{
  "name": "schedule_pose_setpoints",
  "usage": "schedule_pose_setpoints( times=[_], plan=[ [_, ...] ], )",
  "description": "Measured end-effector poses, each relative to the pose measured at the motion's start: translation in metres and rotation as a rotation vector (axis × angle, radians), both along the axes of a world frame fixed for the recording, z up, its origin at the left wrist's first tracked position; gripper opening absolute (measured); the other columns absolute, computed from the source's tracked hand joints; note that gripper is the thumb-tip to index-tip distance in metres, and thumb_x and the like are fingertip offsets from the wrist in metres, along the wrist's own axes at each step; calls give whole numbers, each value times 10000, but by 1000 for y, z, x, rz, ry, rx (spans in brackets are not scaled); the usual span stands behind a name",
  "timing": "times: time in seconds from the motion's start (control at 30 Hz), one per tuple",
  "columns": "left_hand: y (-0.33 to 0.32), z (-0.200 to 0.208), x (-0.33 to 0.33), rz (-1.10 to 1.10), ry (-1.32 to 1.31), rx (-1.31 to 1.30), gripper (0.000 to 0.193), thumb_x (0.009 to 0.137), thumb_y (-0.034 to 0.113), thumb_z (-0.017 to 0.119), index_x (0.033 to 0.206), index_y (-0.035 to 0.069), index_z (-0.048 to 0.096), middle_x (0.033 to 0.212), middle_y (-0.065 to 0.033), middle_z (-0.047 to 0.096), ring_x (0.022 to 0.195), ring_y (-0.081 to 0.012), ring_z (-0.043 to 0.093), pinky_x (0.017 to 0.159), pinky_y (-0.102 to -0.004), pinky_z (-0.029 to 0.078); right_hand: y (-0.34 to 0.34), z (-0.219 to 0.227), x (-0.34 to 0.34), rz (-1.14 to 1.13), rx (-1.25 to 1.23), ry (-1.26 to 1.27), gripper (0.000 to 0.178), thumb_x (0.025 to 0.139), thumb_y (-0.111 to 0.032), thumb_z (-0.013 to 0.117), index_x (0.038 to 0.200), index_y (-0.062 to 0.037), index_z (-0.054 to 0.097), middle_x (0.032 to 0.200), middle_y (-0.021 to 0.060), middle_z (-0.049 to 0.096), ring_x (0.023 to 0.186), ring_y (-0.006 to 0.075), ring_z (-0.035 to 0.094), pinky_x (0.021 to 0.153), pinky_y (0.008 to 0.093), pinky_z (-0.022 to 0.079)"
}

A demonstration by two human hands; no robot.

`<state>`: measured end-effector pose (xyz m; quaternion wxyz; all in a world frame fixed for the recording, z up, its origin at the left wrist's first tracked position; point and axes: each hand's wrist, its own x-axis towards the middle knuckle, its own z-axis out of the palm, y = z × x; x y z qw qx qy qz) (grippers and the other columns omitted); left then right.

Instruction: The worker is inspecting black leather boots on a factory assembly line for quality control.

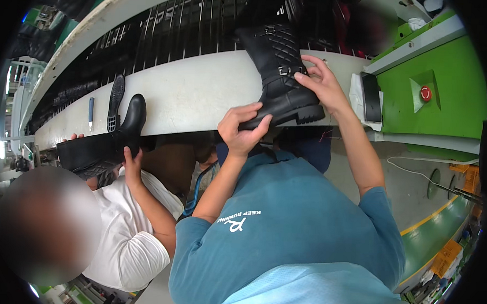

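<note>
1. Centrally, black boot held over the near edge of the white worktop, shaft slanting toward the far side, toe toward the near. Whether it rests on the surface, cannot tell.
2. Boot's skin: leather-like, faint sheen; diamond quilting up the shaft; two narrow straps with squarish metal buckles; blocky, ridged heel.
3. Left hand: partly curled, thumb parted from fingers, gripping the rounded forefoot.
4. Right hand: half open, fingers loosely bent, thumb at the ankle strap close to the lower buckle.
5. Worktop's left part: flat, elongated black sole, grid-like tread at its near end; beside it a slim, straight blue-grey tool.
6. Worktop's left end, near edge: co-worker in smooth white cloth holds a second boot, black, round-toed, some quilting.
7. Worktop's right end: dark rectangular phone on a thin white sheet.
8. Right of worktop: smooth green panel, round red button.
</note>
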<state>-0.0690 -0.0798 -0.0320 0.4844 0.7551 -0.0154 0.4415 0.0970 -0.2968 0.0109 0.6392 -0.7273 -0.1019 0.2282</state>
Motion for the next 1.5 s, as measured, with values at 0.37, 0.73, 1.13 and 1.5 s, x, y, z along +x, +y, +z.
schedule_pose_setpoints(
  times=[0.37, 0.73, 1.13, 1.5],
  plan=[
    [6, 146, 0, 45, -302, 460, 622, 762, 387, 1038, 1229, 121, 726, 1378, -127, 688, 1350, -405, 620, 1098, -551, 562, 17, 147, -41, 232, 5, -1042, 749, 818, -88, 927, 1517, -172, 673, 1213, 120, 776, 1015, 285, 784, 903, 404, 633],
    [48, 210, 31, -8, 334, 933, 491, 741, 450, 971, 1075, 116, 837, 837, -46, 761, 712, -259, 709, 696, -367, 524, 1, 75, -6, -2, 291, -803, 488, 1062, -376, 760, 1404, -32, 708, 1193, 93, 756, 1117, 208, 710, 1026, 350, 550],
    [60, 201, 37, -69, 326, 887, 546, 702, 409, 1011, 1049, 32, 825, 813, -71, 726, 728, -250, 674, 716, -360, 545, 60, 24, -32, -195, 385, -638, 616, 1216, -537, 395, 1343, 14, 640, 870, 61, 593, 759, 160, 540, 744, 337, 455],
    [58, 206, 40, -196, 375, 854, 648, 632, 508, 1045, 1027, 43, 826, 798, -75, 756, 713, -267, 708, 727, -368, 550, 50, 45, -48, -194, 312, -764, 489, 1162, -451, 520, 1235, 9, 667, 949, 124, 670, 830, 245, 653, 785, 364, 528]
  ],
)
